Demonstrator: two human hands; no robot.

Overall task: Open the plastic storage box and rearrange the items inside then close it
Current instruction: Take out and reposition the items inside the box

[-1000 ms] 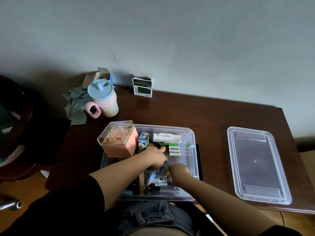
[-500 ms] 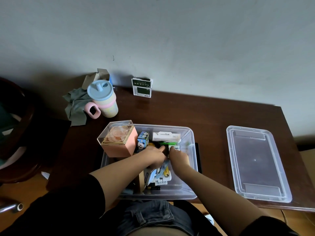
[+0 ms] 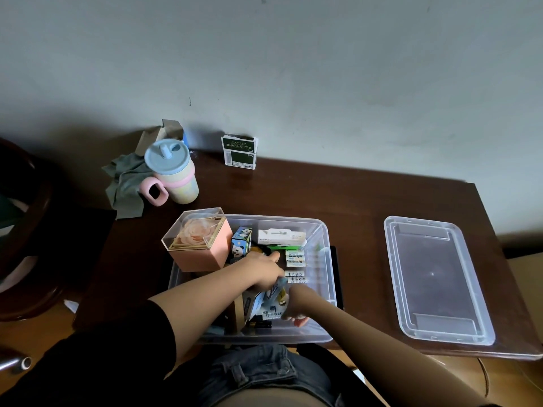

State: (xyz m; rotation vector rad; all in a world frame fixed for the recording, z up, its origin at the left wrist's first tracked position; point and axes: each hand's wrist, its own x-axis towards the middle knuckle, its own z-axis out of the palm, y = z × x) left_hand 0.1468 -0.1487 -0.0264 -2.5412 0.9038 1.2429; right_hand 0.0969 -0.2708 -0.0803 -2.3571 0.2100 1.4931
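In the head view, the plastic storage box [image 3: 321, 292] sits open at the lower centre of the frame on the dark wooden table [image 3: 338, 195], and its clear lid [image 3: 435, 277] lies flat at the right of the frame, well apart from it, so the opening step looks done. The rearranging appears to be under way, and closing is still to come. Inside the box, a pink cube with a clear top [image 3: 198, 245] stands at the upper left corner, a panda-printed box [image 3: 241, 245] is just beside it, a white carton [image 3: 280, 236] lies along the far wall, and battery packs [image 3: 295, 258] lie right of centre. The left hand [image 3: 264, 268] reaches over the middle of the box with its fingers curled down onto a blue-and-white packet [image 3: 271, 298]; whether it truly grips the packet cannot be told. The right hand [image 3: 295, 304] is at the near side of the box, touching the same packet's right edge, its fingers turned under and hidden, so their state cannot be told either. A lidded cup [image 3: 173, 171] and a green card box [image 3: 239, 151] stand at the upper left, outside the box.
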